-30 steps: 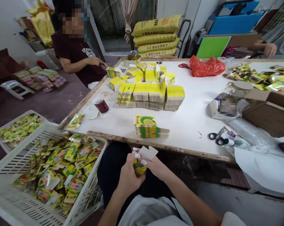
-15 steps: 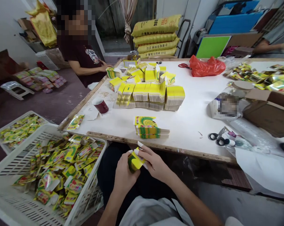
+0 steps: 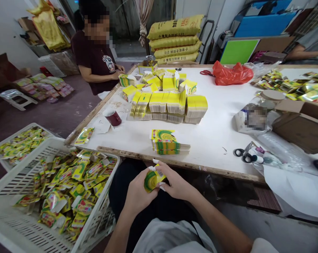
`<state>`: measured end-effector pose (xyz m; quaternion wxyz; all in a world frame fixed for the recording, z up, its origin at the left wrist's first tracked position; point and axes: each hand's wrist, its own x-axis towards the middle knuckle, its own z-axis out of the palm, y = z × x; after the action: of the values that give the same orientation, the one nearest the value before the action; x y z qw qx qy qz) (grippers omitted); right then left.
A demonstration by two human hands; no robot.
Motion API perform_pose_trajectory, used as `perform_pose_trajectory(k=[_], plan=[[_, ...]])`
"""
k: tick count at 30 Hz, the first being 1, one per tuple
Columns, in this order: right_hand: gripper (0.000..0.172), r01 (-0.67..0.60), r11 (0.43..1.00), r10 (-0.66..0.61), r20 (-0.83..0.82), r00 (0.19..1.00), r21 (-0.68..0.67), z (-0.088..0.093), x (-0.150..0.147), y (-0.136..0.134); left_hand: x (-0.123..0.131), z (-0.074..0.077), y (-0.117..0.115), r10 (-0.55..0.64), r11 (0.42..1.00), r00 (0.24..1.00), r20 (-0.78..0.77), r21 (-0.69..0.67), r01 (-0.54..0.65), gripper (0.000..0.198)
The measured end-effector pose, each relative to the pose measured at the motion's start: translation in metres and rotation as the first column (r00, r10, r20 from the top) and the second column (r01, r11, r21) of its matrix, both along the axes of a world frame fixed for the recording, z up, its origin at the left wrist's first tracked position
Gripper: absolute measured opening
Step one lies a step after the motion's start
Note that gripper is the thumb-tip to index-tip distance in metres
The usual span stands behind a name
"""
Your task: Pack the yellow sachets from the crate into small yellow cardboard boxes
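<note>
Over my lap, just below the table edge, my left hand (image 3: 139, 189) grips the left side of a small yellow-green printed packet (image 3: 151, 180). My right hand (image 3: 173, 179) holds the same packet from the right, its fingers bent over the top and right side. Some fingertips on both hands have white coverings. In front of the hands, a stack of flat printed cards (image 3: 165, 144) lies on the white table (image 3: 214, 140). Behind it stand thick bundles of yellow cards (image 3: 169, 103). At the left, a white crate (image 3: 89, 214) holds many yellow-green packets (image 3: 80, 189).
A dark red mug (image 3: 114, 118) and a loose packet (image 3: 84, 136) sit on the table's left. To the right lie black-handled scissors (image 3: 245, 155), an open cardboard box (image 3: 301, 119) and a red plastic bag (image 3: 231, 73). Another person (image 3: 98, 63) stands at the far left corner.
The packet between my hands has turned, and its green swirl face now shows. My right-hand fingers have shifted along its edge. The person at the far left has moved slightly right.
</note>
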<state>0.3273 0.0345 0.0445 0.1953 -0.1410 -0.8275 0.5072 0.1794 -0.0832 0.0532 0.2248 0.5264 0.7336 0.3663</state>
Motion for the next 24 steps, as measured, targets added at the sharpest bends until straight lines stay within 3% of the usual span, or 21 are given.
perform_pose_trajectory(k=[2,4,5,6,8,9,12,14,15,18,24], plan=[[0.069,0.049,0.999,-0.050,-0.049,0.998,-0.023,-0.005,-0.002,-0.006,-0.001,-0.007,-0.005,0.030,0.999,0.993,0.114,0.014,-0.032,0.057],[0.069,0.106,0.994,-0.108,-0.099,0.989,-0.022,-0.003,0.000,-0.001,-0.010,-0.014,-0.015,0.179,0.970,0.939,0.293,0.104,-0.218,0.060],[0.062,0.159,0.987,-0.159,-0.116,0.980,-0.008,0.000,0.002,0.005,-0.017,-0.017,-0.021,0.275,0.915,0.872,0.404,0.169,-0.366,0.059],[0.050,0.233,0.972,-0.230,-0.129,0.965,0.014,0.004,0.004,0.015,-0.026,-0.019,-0.028,0.346,0.823,0.778,0.524,0.228,-0.520,0.054],[0.026,0.421,0.903,-0.410,-0.120,0.904,0.091,0.013,0.008,0.039,-0.045,-0.021,-0.039,0.356,0.630,0.569,0.742,0.260,-0.732,0.040],[0.022,0.508,0.850,-0.498,-0.100,0.861,0.140,0.017,0.008,0.052,-0.052,-0.022,-0.043,0.314,0.585,0.472,0.824,0.224,-0.780,0.043],[0.019,0.632,0.719,-0.656,-0.015,0.754,0.289,0.023,0.000,0.084,-0.056,-0.023,-0.044,0.242,0.586,0.156,0.958,-0.017,-0.810,0.056],[0.016,0.632,0.691,-0.688,0.050,0.724,0.351,0.023,-0.009,0.097,-0.045,-0.024,-0.036,0.273,0.609,-0.030,0.962,-0.197,-0.768,0.045],[0.014,0.619,0.689,-0.692,0.090,0.716,0.376,0.022,-0.014,0.101,-0.037,-0.024,-0.030,0.297,0.621,-0.085,0.951,-0.260,-0.739,0.037],[0.011,0.573,0.696,-0.693,0.194,0.695,0.432,0.020,-0.023,0.107,-0.018,-0.026,-0.015,0.359,0.652,-0.115,0.926,-0.337,-0.679,0.023],[0.020,0.577,0.715,-0.673,0.162,0.722,0.395,0.027,-0.025,0.112,-0.009,-0.034,-0.007,0.307,0.736,0.002,0.952,-0.236,-0.634,0.028]])
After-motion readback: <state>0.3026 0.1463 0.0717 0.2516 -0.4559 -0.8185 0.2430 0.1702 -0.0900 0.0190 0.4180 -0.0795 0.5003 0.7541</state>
